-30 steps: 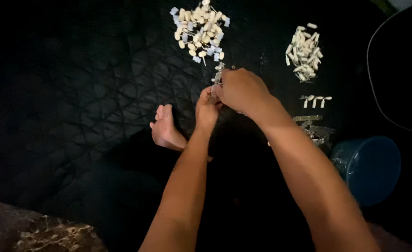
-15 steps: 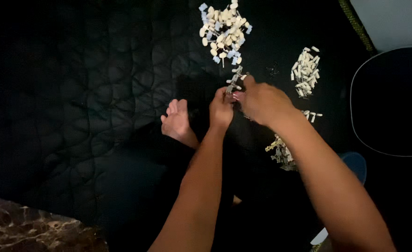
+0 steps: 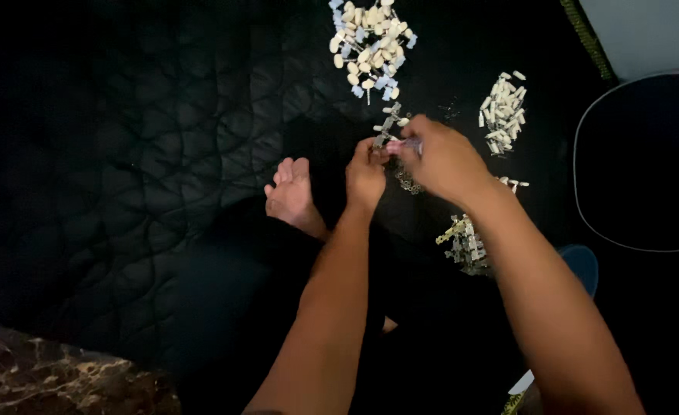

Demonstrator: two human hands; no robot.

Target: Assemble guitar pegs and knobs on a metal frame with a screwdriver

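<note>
Both hands meet over a black quilted mat [image 3: 147, 169] on the floor, fingertips nearly touching. The left hand [image 3: 366, 175] has its fingers curled and pinched shut on one end of a small pale strip of parts [image 3: 388, 129], which pokes up and away from the fingertips toward the top of the view. The right hand [image 3: 441, 160] closes its grip on a small pinkish piece [image 3: 410, 144] held right against the lower end of that strip; the piece is mostly hidden by the fingers, so its shape cannot be told.

Just beyond the hands lies a loose heap of cream and pale blue pieces [image 3: 370, 48], apart from the strip but near its far tip. To the right of the right hand sits a smaller pile of white pieces [image 3: 502, 111], and beneath the right forearm lies a cluster of assembled pale pieces [image 3: 465, 244]. A short chain of tiny dark metal bits [image 3: 407, 183] lies on the mat just under the hands.

A bare foot [image 3: 292, 194] rests on the mat beside the left wrist. A dark rounded object with a pale rim [image 3: 641, 161] sits at the right edge, and a marbled surface [image 3: 55, 376] shows at the lower left.
</note>
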